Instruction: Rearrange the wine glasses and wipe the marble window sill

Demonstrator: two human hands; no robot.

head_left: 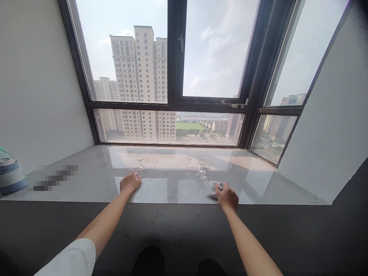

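My left hand is closed low around a clear stemmed wine glass, whose faint bowl rises just above my fingers. Right behind it another wine glass stands upright on the sill. My right hand grips a bunched whitish-grey cloth, part of which rests on the tiles near the front edge. Beyond that hand, to the left, several more clear glasses are grouped, the nearest wine glass upright, with a separate one further left.
The glossy tiled window sill ends in a straight front edge. A blue-and-white striped container or bag stands at the far left, beside a pixelated patch. Dark-framed windows close off the back, and white walls flank both sides.
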